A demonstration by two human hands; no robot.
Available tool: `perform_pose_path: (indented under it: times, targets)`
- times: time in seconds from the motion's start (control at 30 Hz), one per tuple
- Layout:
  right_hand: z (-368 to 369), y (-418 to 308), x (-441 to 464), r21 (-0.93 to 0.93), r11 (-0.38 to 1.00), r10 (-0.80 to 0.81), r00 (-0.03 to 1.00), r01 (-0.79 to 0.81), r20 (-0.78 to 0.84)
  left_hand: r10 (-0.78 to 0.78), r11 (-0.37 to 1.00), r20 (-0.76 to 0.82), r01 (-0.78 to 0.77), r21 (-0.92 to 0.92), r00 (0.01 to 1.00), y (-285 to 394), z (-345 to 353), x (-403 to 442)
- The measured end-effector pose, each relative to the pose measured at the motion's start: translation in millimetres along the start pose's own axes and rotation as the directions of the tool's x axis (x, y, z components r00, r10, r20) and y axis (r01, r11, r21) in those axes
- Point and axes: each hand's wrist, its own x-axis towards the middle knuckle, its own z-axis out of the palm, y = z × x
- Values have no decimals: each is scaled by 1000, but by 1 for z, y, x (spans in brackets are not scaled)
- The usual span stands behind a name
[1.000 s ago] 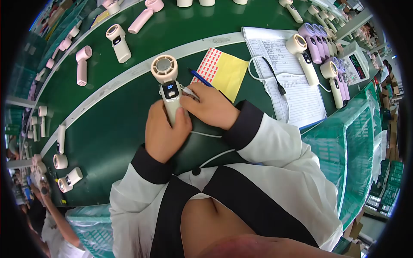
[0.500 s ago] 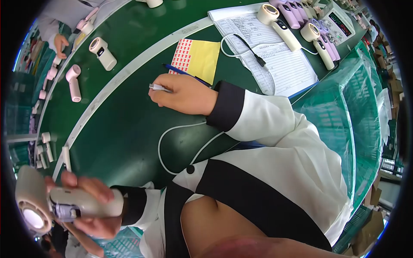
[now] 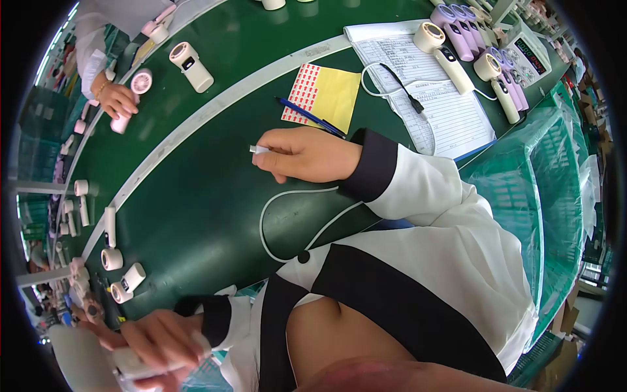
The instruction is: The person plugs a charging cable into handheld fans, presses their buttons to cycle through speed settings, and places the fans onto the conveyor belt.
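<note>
At the lower left, my left hand [image 3: 160, 340] is wrapped round a cream handheld fan [image 3: 80, 356], blurred by motion, its round head pointing to the left edge. Over the middle of the green table, my right hand [image 3: 310, 154] pinches the white plug of a USB cable [image 3: 255, 149]. The white cord [image 3: 262, 225] loops on the table below that wrist. Just beyond my right hand, a blue pen [image 3: 307, 115] lies across a yellow sheet with red arrow stickers [image 3: 338, 95].
A clipboard with printed forms [image 3: 450, 124] lies at the upper right, with a cream fan [image 3: 452, 68] on it. Purple fans [image 3: 457, 39] and a meter with a digital display [image 3: 529, 55] stand beyond. Across a pale strip, a co-worker's hand [image 3: 116, 99] touches a pink fan [image 3: 121, 123].
The fan in my left hand has turned and dropped lower, nearer the bottom edge. A co-worker's hand has come onto the pink fan. My right hand still pinches the plug; the view has shifted.
</note>
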Motion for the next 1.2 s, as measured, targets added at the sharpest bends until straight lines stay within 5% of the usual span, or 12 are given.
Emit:
perform_pose_path:
  times: [0.03,0.1,0.13,0.2,0.33,0.47,0.6,0.67,0.77,0.93,1.13,1.2]
  targets:
    - [0,1,-1,-33,999,-20,1000,20,-2,191,845,-155,-82,528,969,-4,6,-5]
    - [0,1,-2,-98,993,-58,998,59,15,-256,956,141,229,182,956,-4,-1,7]
    - [0,0,0,-98,993,-61,998,63,27,-251,956,133,223,190,959,-9,0,0]
    - [-4,-7,-1,92,971,-215,974,221,-76,-496,856,-280,408,-317,822,-25,4,-26]
    - [-3,-14,-5,308,882,-318,933,357,-169,-793,598,-31,768,-231,608,-74,-18,-19]
    - [-8,-22,-8,343,852,-366,919,395,-147,-852,512,-85,790,-336,516,-100,-4,-19]
    - [-16,-31,-15,157,964,-172,953,215,-247,-866,261,-408,957,126,290,-93,3,-6]
    - [-14,-30,-12,250,936,-177,946,246,-270,-756,317,-443,861,398,483,-100,-3,-20]
    - [-6,-29,-9,501,793,-156,911,346,-381,-401,144,-153,227,963,903,-109,-13,-46]
    - [14,-19,-12,962,189,-48,977,-197,209,-453,419,236,-28,907,860,-104,0,-24]
    - [-8,-21,-10,628,740,-110,964,241,-240,-484,331,-149,339,881,862,-119,-1,-41]
    - [-9,-23,-10,238,930,-200,928,281,-315,-616,273,-292,546,792,731,-120,2,-40]
